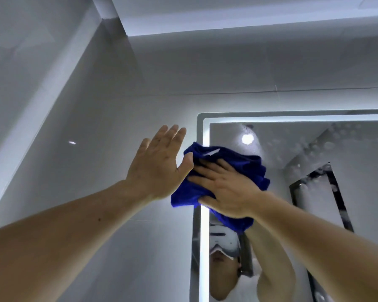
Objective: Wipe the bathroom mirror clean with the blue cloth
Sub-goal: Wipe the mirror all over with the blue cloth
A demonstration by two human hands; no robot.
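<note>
The right hand [225, 188] presses the bunched blue cloth [231, 166] flat on the mirror [292, 149], near its top left corner, fingers spread to rub. The left hand [157, 166] rests open beside it, fingers together.

Both arms raised; left grip [159, 162] flat, fingers straight; right grip [225, 188] splayed, pressing fwd.

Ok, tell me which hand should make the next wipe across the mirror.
Right. The right hand already presses the blue cloth flat against the mirror near its upper left corner. The left hand lies open beside the cloth, mostly over the wall.
</note>
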